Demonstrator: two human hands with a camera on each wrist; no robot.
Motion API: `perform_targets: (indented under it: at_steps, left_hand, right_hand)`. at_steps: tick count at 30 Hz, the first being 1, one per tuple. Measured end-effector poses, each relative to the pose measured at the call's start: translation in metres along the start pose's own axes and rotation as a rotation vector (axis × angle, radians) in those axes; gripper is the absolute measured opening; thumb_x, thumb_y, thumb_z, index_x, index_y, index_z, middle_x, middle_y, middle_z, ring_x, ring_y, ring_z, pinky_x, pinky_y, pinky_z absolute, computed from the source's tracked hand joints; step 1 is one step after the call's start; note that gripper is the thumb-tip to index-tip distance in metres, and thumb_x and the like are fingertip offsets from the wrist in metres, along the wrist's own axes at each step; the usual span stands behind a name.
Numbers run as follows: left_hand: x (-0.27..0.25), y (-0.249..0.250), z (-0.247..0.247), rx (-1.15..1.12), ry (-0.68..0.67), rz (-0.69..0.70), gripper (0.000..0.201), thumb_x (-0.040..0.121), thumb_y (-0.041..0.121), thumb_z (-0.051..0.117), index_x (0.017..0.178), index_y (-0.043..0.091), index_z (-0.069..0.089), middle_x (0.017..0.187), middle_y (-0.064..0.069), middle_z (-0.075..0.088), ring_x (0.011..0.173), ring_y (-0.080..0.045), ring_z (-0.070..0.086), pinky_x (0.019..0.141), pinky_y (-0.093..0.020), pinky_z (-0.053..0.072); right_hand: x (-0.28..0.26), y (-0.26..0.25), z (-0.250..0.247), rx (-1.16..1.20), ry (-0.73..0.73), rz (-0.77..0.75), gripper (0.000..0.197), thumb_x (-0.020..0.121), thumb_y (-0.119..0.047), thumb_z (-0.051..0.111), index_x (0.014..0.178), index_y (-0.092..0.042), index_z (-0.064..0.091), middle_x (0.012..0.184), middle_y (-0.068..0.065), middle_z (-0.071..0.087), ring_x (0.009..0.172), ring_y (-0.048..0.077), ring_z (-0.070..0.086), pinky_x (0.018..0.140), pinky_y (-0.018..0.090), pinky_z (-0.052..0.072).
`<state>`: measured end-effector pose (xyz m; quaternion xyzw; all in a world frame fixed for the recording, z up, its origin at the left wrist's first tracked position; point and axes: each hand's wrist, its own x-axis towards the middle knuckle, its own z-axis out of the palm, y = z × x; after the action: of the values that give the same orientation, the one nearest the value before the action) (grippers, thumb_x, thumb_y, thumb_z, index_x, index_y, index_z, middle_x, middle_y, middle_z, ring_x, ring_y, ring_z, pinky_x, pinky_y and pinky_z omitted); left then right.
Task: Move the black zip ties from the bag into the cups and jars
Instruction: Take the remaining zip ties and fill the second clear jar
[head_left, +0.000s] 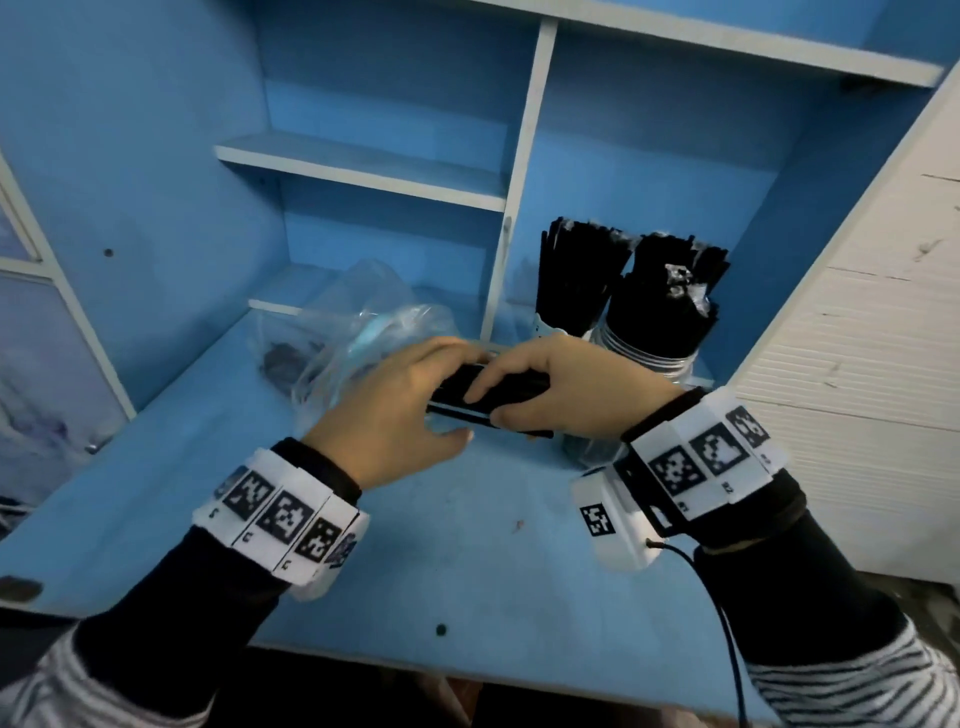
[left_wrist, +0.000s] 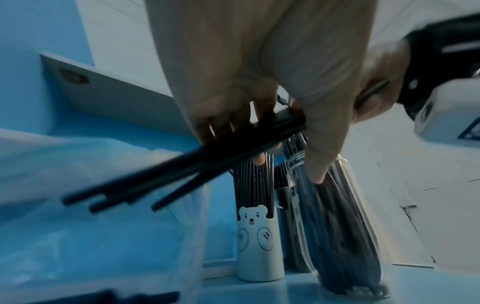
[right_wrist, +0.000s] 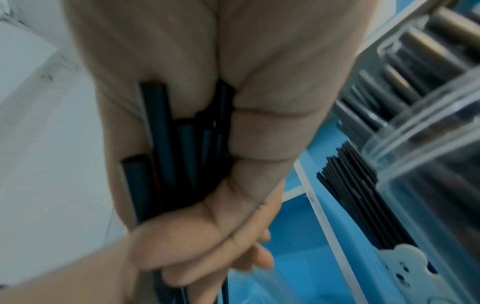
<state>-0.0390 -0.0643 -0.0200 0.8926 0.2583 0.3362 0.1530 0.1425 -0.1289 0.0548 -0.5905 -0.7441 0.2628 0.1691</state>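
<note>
Right now the blue table (head_left: 467, 561) carries everything, w/ a clear plastic bag (head_left: 358, 332) lying crumpled left of the bear cup (left_wrist: 257, 244), a few dark ties left inside. Just right of the bear cup stands a clear jar (head_left: 649, 348), both packed w/ upright black zip ties (head_left: 582, 270). Nearer than the bear cup, above the table, left hand (head_left: 395, 415) & right hand (head_left: 561, 389) each have a closed grip on one loose bundle of ties (head_left: 498, 389), held roughly level.
</note>
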Motion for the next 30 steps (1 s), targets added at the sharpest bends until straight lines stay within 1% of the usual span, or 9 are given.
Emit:
perform_targets:
  at_steps: [5, 7, 10, 13, 17, 20, 24, 28, 30]
  left_hand:
    - [0.024, 0.017, 0.028, -0.121, 0.060, -0.160, 0.022, 0.071, 0.020, 0.075, 0.084, 0.026, 0.059, 0.087, 0.008, 0.067, 0.080, -0.013, 0.062, 0.071, -0.037, 0.051]
    - [0.030, 0.024, 0.038, -0.162, 0.077, -0.219, 0.009, 0.077, 0.025, 0.070, 0.082, 0.019, 0.065, 0.077, 0.004, 0.067, 0.075, -0.015, 0.063, 0.066, -0.034, 0.049]
    - [0.038, 0.035, 0.051, -0.276, 0.115, -0.308, 0.023, 0.084, 0.037, 0.068, 0.068, 0.021, 0.061, 0.059, 0.009, 0.059, 0.057, -0.005, 0.054, 0.056, -0.023, 0.041]
    - [0.045, 0.045, 0.060, -0.391, 0.101, -0.377, 0.049, 0.088, 0.043, 0.064, 0.053, 0.021, 0.038, 0.043, 0.010, 0.039, 0.043, -0.006, 0.037, 0.047, -0.018, 0.028]
    - [0.047, 0.056, 0.061, -0.592, 0.046, -0.445, 0.045, 0.088, 0.039, 0.064, 0.061, 0.007, 0.049, 0.056, -0.004, 0.050, 0.050, -0.011, 0.049, 0.056, -0.022, 0.039]
    - [0.045, 0.054, 0.063, -0.489, -0.076, -0.486, 0.025, 0.088, 0.026, 0.063, 0.069, 0.010, 0.059, 0.062, 0.006, 0.062, 0.059, -0.005, 0.056, 0.062, -0.024, 0.041]
    - [0.038, 0.048, 0.067, -0.226, -0.219, -0.483, 0.015, 0.091, 0.030, 0.057, 0.083, 0.017, 0.055, 0.076, 0.002, 0.059, 0.073, -0.015, 0.052, 0.062, -0.028, 0.040]
    - [0.036, 0.049, 0.063, -0.281, -0.282, -0.521, 0.025, 0.092, 0.029, 0.053, 0.079, 0.011, 0.065, 0.078, 0.007, 0.065, 0.074, -0.008, 0.058, 0.061, -0.019, 0.037]
    - [0.038, 0.051, 0.059, -0.344, -0.237, -0.539, 0.029, 0.092, 0.032, 0.049, 0.075, 0.011, 0.060, 0.075, 0.004, 0.066, 0.080, -0.014, 0.064, 0.066, -0.021, 0.043]
  right_hand:
    - [-0.030, -0.004, -0.018, -0.035, 0.045, 0.000, 0.023, 0.083, -0.018, 0.071, 0.099, -0.035, 0.074, 0.081, -0.014, 0.067, 0.062, -0.003, 0.059, 0.061, 0.010, 0.044]
    - [-0.039, -0.005, -0.025, -0.017, 0.095, -0.008, 0.022, 0.084, -0.024, 0.071, 0.103, -0.036, 0.073, 0.085, -0.014, 0.070, 0.069, 0.001, 0.064, 0.066, 0.016, 0.050]
    - [-0.047, -0.005, -0.035, -0.076, 0.331, -0.057, 0.025, 0.088, -0.037, 0.066, 0.112, -0.036, 0.068, 0.101, -0.016, 0.069, 0.090, -0.003, 0.062, 0.083, 0.015, 0.049]
    - [-0.045, -0.009, -0.035, 0.005, 0.595, -0.218, 0.027, 0.092, -0.029, 0.063, 0.119, -0.029, 0.064, 0.113, -0.016, 0.064, 0.104, -0.001, 0.059, 0.093, 0.021, 0.048]
    - [-0.030, -0.006, -0.022, 0.001, 0.732, -0.411, 0.025, 0.096, -0.010, 0.053, 0.117, -0.011, 0.065, 0.115, -0.004, 0.064, 0.113, 0.008, 0.058, 0.100, 0.025, 0.045]
    - [-0.018, 0.007, -0.004, -0.053, 0.664, -0.373, 0.028, 0.100, -0.018, 0.046, 0.110, -0.001, 0.067, 0.109, 0.008, 0.067, 0.106, 0.016, 0.061, 0.094, 0.029, 0.047]
    - [-0.014, 0.023, 0.016, -0.082, 0.529, -0.269, 0.036, 0.099, -0.030, 0.049, 0.121, -0.005, 0.060, 0.119, 0.004, 0.057, 0.111, 0.012, 0.054, 0.098, 0.023, 0.042]
    - [-0.018, 0.021, 0.013, -0.065, 0.552, -0.280, 0.040, 0.095, -0.030, 0.057, 0.129, -0.007, 0.055, 0.127, 0.003, 0.051, 0.113, 0.008, 0.052, 0.101, 0.021, 0.041]
    - [-0.023, 0.019, 0.008, -0.012, 0.649, -0.317, 0.052, 0.091, -0.030, 0.064, 0.136, -0.009, 0.047, 0.133, 0.003, 0.046, 0.115, 0.009, 0.051, 0.101, 0.024, 0.043]
